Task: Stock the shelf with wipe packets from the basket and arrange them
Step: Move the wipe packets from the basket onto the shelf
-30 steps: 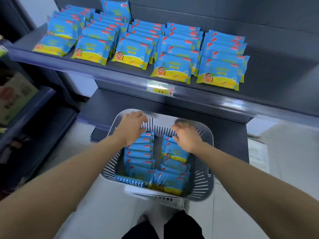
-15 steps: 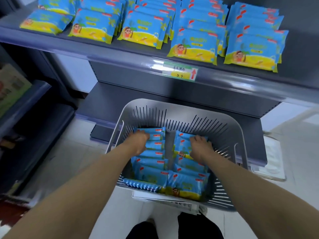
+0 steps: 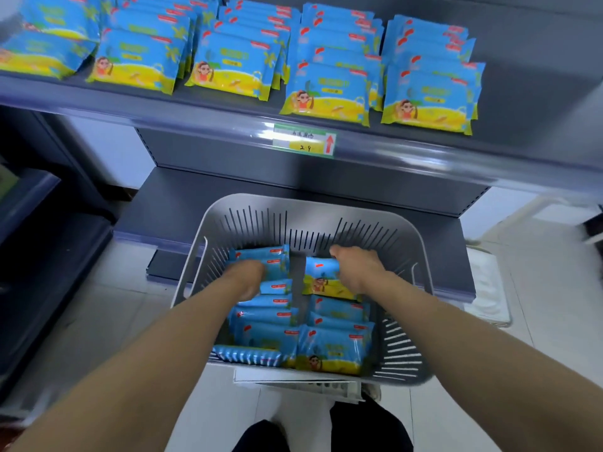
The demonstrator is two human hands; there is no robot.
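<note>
- Our right hand (image 3: 357, 272) curls its fingers over the top edge of one blue-and-yellow plastic wipe packet (image 3: 321, 278), tipping it up so it can lift free of the row below the fingertips.
- Our left hand (image 3: 248, 277) digs into the left row of packets (image 3: 272, 257). Its fingers are buried, so we cannot tell whether they grip.
- Both hands work inside the grey slotted plastic basket (image 3: 293, 203). The dark grey metal shelf (image 3: 528, 125), above and beyond the fingers, already carries matching packets (image 3: 326, 93).
- Compared with half a second ago, the right packet stands more upright, while the left hand sits deeper.
</note>
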